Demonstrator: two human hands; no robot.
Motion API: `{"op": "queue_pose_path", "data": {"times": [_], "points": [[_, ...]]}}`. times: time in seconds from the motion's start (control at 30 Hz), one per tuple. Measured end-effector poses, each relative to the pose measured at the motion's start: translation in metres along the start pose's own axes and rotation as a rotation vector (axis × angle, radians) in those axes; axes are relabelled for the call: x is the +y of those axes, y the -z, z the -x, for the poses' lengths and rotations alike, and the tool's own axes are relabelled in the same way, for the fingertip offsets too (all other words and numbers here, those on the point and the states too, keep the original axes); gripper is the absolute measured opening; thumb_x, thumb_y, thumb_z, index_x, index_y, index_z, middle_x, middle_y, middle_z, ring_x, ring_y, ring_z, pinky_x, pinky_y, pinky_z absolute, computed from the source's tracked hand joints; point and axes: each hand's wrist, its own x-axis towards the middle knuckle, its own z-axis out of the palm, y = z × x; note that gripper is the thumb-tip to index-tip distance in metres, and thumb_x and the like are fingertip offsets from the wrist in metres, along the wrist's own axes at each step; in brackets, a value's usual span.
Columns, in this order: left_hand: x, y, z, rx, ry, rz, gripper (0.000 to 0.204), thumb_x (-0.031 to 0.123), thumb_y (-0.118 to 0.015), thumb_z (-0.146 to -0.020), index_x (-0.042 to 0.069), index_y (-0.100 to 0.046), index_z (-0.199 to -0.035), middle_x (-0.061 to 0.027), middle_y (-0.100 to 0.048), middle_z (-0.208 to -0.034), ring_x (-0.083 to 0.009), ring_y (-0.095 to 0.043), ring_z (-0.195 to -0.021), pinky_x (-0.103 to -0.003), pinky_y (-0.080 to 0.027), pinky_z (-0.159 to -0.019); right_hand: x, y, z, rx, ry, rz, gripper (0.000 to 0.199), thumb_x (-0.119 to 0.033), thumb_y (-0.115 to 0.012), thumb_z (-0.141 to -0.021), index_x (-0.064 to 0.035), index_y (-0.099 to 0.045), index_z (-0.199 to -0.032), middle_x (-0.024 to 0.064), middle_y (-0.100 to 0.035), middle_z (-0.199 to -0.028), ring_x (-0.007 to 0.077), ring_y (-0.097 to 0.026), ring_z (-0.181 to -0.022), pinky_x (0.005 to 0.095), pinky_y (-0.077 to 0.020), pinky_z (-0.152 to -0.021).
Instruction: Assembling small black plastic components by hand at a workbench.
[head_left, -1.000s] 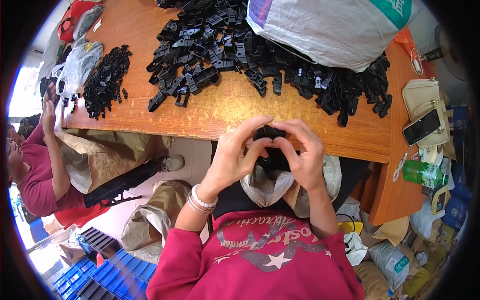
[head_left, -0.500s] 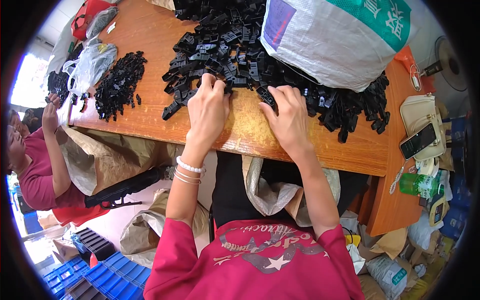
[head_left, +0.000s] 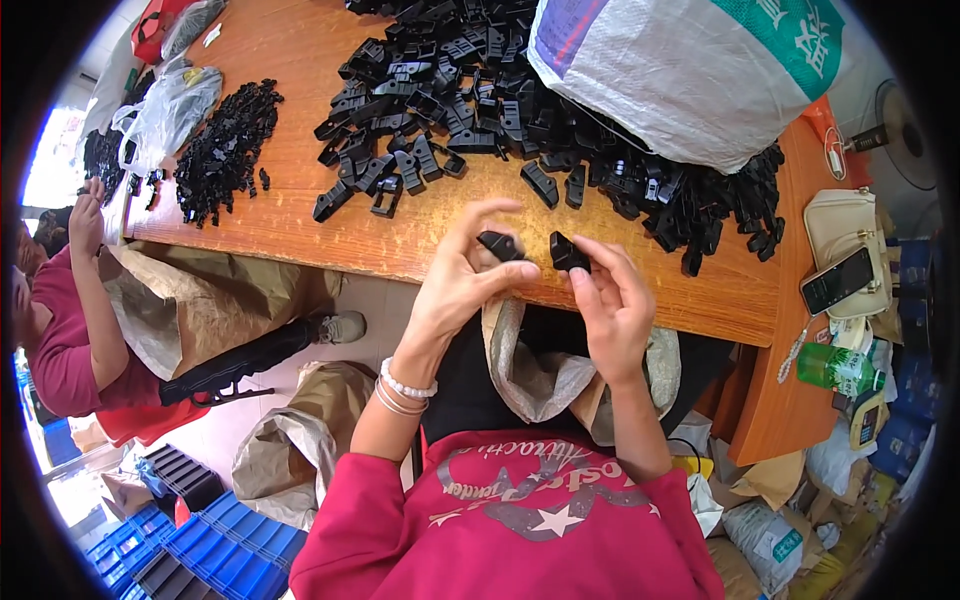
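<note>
One black part [head_left: 497,244] in left hand [head_left: 450,282], grip clamped on it | second part [head_left: 566,252] in right hand [head_left: 616,300], likewise clamped | heap [head_left: 508,118] on worktop [head_left: 298,70]

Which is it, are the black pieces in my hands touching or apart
Apart. The head view shows wooden tabletop between the black piece in your left hand and the other piece in your right hand.
</note>
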Motion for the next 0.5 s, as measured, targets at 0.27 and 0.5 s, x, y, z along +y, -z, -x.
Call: {"op": "queue_pose_path", "data": {"times": [0.27, 0.5], "points": [[0.015, -0.01, 0.013, -0.148, 0.117, 0.028, 0.042, -0.005, -0.063, -0.086, -0.009, -0.045, -0.123, -0.0135, -0.068, -0.079, -0.0184, -0.07, -0.073, -0.025, -0.057, -0.064, 0.001, 0.002, 0.002, 0.044, 0.265, 0.118, 0.022, 0.004, -0.069, -0.078, 0.002, -0.066, -0.099, 0.0126, -0.068, -0.097, 0.0219, -0.063, -0.088, 0.0307, -0.0499, -0.076], [0.015, -0.019, 0.02, -0.113, 0.12, 0.015, 0.035, -0.003, -0.061, -0.089, -0.009, -0.044, -0.119, -0.0183, -0.067, -0.092, -0.0236, -0.071, -0.075, -0.026, -0.058, -0.063, 0.002, 0.008, 0.002, 0.059, 0.345, 0.172, 0.022, 0.004, -0.071, -0.075, 0.0004, -0.069, -0.096, 0.0122, -0.07, -0.096, 0.0258, -0.063, -0.09, 0.0336, -0.0503, -0.078]]}}
